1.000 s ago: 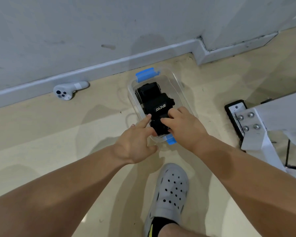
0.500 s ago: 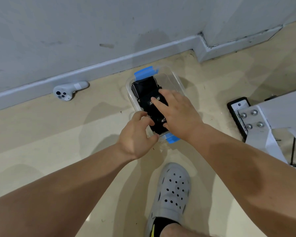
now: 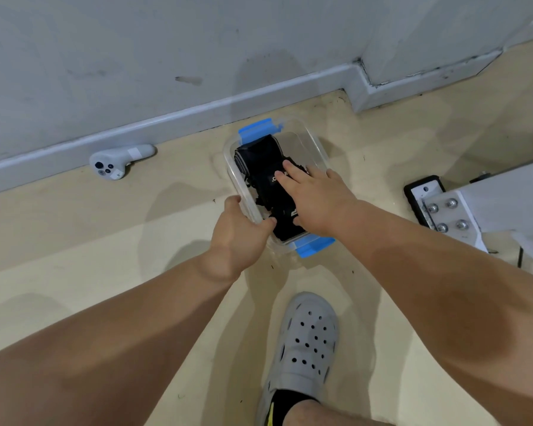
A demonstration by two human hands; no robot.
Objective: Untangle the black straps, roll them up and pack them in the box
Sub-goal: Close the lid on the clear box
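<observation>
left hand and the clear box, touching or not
Touching. Head view shows the left hand gripping the box at its left rim, thumb over the edge.

On the floor (image 3: 105,241) close to the baseboard (image 3: 166,121), a clear box (image 3: 316,146) with blue latches, rolled black straps (image 3: 259,167) inside, right hand (image 3: 317,204) pressing flat on them with straight fingers (image 3: 290,167), left hand (image 3: 239,238) gripping the box's near left rim, white controller (image 3: 117,161) against the baseboard, grey clog (image 3: 308,339) nearest.

Left hand (image 3: 239,238) now on box (image 3: 236,179) rim, off straps (image 3: 259,167)
</observation>
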